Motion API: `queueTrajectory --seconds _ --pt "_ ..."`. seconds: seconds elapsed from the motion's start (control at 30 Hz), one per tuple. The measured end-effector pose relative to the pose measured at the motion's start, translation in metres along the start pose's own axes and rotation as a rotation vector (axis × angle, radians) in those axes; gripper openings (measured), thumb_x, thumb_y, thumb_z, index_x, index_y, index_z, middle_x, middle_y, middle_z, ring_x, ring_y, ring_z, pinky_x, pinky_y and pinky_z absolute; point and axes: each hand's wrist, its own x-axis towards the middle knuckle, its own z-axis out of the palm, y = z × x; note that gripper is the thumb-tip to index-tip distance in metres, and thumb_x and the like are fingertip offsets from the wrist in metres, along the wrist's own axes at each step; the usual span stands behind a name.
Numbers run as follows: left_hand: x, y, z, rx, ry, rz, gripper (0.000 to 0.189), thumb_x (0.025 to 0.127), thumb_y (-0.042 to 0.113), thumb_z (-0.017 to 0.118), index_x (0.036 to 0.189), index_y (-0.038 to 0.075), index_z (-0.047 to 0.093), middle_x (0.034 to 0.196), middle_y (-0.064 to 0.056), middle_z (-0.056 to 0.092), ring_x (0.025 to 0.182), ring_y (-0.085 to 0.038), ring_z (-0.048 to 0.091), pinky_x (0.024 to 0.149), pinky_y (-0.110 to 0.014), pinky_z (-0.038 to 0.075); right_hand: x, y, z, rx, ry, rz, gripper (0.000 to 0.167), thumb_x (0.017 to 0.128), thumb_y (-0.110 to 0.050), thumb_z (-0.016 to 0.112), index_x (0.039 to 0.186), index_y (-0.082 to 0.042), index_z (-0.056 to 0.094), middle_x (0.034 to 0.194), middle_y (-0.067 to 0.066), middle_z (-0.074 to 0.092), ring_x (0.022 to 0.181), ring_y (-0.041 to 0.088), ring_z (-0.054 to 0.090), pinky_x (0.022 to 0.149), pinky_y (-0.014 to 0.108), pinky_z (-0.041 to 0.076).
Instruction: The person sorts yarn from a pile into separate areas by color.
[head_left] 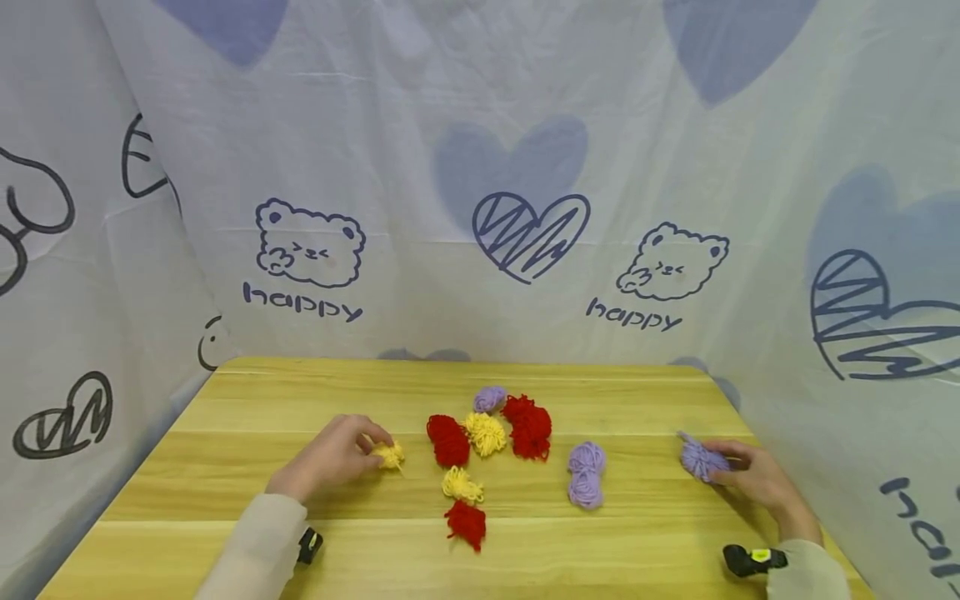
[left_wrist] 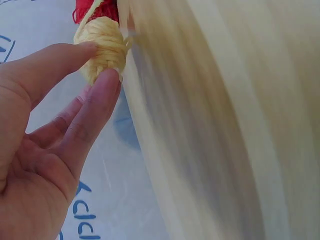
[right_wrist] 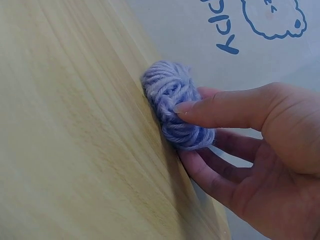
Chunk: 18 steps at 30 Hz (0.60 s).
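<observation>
My left hand (head_left: 341, 452) pinches a small bundle of yellow yarn (left_wrist: 102, 47) between thumb and fingertips, left of the middle of the table. On the right side, my right hand (head_left: 757, 477) holds a bundle of purple yarn (right_wrist: 175, 105), the thumb across its face and the fingers behind and under it. A loose strand sticks up from this purple bundle (head_left: 702, 459) in the head view. Nearest the right hand lies another purple yarn bundle (head_left: 587, 475), narrowed at its waist. A dark red yarn bundle (head_left: 448, 441) lies just right of the left hand.
Mid-table, a yellow yarn bundle (head_left: 486, 433) sits between red ones, with a purple bundle (head_left: 490, 398) behind it and a larger red bundle (head_left: 529, 428) to its right. Nearer me lie a yellow bundle (head_left: 462, 485) and a red one (head_left: 467, 525). A printed white curtain (head_left: 420, 283) surrounds the wooden table (head_left: 600, 558).
</observation>
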Motion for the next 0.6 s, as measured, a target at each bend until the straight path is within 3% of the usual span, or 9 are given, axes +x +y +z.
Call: queueTrajectory --seconds 0.23,0.6 --pt "-0.011 -0.009 -0.016 -0.028 0.025 -0.011 0.021 0.086 0.007 0.081 0.106 0.01 0.08 0.111 -0.009 0.076 0.092 -0.019 0.069 0.068 -0.024 0.058 -0.001 0.0 0.0 0.006 0.002 0.003 0.054 0.089 -0.008 0.078 0.137 0.008 0.06 0.143 0.036 0.054 0.118 0.042 0.063 0.076 0.014 0.049" --pt "-0.029 -0.027 -0.039 0.026 0.084 0.008 0.021 0.085 0.004 0.081 0.104 0.01 0.08 0.108 -0.01 0.077 0.088 -0.019 0.07 0.072 -0.026 0.058 0.0 -0.003 -0.001 0.026 -0.015 0.014 0.055 0.09 -0.008 0.077 0.138 0.01 0.058 0.144 0.037 0.053 0.118 0.041 0.062 0.076 0.014 0.049"
